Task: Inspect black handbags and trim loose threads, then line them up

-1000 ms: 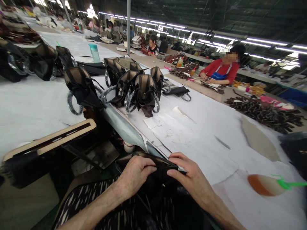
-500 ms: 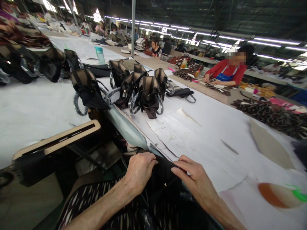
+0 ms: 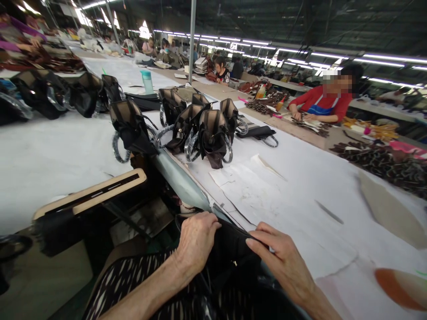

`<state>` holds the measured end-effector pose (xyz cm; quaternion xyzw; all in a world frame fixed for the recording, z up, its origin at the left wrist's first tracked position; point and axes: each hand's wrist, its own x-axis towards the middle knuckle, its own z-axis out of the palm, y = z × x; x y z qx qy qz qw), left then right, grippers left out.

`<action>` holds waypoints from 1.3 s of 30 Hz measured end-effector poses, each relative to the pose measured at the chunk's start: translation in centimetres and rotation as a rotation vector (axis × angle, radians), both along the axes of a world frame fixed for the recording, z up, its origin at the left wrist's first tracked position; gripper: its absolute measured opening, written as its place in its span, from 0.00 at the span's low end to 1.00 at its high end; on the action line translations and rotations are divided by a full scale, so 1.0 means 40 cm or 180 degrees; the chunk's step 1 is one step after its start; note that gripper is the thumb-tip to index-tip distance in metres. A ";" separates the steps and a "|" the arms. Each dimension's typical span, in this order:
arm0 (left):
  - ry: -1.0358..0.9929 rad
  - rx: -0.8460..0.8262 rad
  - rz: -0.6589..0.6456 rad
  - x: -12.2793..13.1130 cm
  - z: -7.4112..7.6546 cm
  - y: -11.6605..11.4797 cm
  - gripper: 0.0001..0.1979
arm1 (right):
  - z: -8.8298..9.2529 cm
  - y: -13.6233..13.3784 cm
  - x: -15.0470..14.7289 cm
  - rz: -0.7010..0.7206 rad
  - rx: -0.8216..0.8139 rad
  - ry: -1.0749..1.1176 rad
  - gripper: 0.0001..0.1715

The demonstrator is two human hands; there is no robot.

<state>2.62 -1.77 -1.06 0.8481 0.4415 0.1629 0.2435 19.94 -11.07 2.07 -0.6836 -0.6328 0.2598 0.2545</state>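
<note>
A black handbag (image 3: 230, 249) rests over my lap, its top edge running between my two hands. My left hand (image 3: 199, 235) is closed on that edge, fingers curled over it. Farther right along the same edge, my right hand (image 3: 280, 249) pinches it between thumb and fingers. A small gold-coloured fitting shows on the bag's side. The lower part of the bag blends into shadow and the patterned dark cloth on my lap.
Several black bags (image 3: 213, 133) with wrapped handles stand on the white-covered table (image 3: 267, 200). To my left is a slotted wooden-topped stand (image 3: 110, 191). A bottle with orange contents (image 3: 396, 286) lies at right. Across the table sits a person in red (image 3: 320, 106).
The view has swung slightly left, so the table and bags appear farther right. Both hands keep their hold on the bag's edge, the right one slightly farther from the left.
</note>
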 end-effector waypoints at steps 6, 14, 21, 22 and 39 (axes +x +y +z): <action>0.0210 0.0167 0.0090 -0.005 -0.003 -0.001 0.11 | 0.002 0.001 0.003 0.0009 -0.0057 -0.0006 0.17; 0.0062 -0.0368 0.0344 -0.009 -0.003 0.022 0.08 | -0.004 -0.001 0.010 0.0025 -0.0150 0.0001 0.19; 0.0179 -0.0422 0.0566 -0.003 -0.007 0.024 0.08 | -0.007 0.004 0.016 0.0018 -0.0158 0.0032 0.19; 0.0175 -0.0363 0.0581 -0.001 -0.006 0.024 0.06 | -0.007 0.005 0.016 0.0024 -0.0163 0.0040 0.19; -0.0259 -0.1145 -0.1034 -0.013 0.054 0.125 0.06 | 0.010 0.038 0.088 0.0050 -0.0574 0.1280 0.17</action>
